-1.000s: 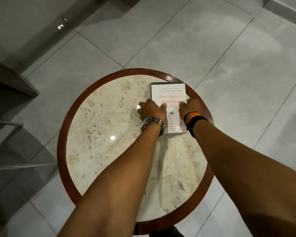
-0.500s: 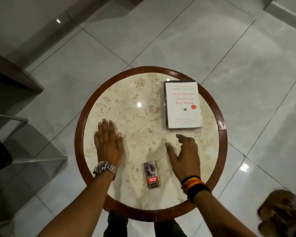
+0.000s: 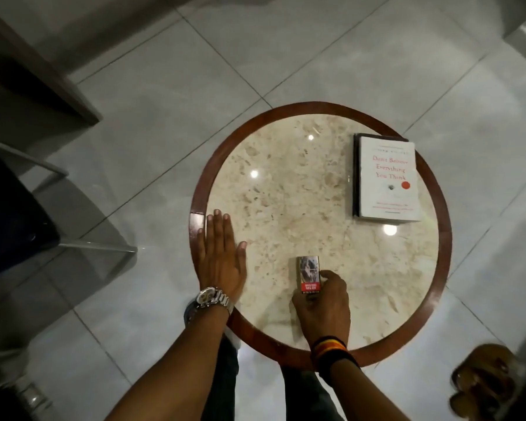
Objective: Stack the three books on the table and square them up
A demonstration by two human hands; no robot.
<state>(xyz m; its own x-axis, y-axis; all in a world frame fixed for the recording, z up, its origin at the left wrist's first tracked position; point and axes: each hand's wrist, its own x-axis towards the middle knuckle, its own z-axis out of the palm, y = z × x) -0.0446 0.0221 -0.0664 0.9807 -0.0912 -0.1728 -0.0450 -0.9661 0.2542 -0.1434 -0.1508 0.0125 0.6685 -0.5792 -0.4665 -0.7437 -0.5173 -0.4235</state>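
A stack of books point(image 3: 387, 180) lies flat on the far right of the round marble table point(image 3: 286, 192). The top book is white with red title lettering, and dark edges of what lies under it show along its left and near sides. My left hand point(image 3: 222, 256) rests flat, palm down, at the table's left rim, with a metal watch on the wrist. My right hand point(image 3: 322, 305) is near the front edge, its fingers closed around the lower end of a small printed pack point(image 3: 309, 273). Both hands are well clear of the books.
A dark wooden rim point(image 3: 444, 238) rings the table. On the grey tiled floor to the left stands a chair with a dark seat point(image 3: 12, 214) and metal legs. A wooden furniture corner point(image 3: 28, 71) is at the upper left. A bare foot point(image 3: 480, 381) shows at the lower right.
Both hands left the top book and drew back to the near side. The left hand settled flat at the left rim. The right hand moved onto the small pack.
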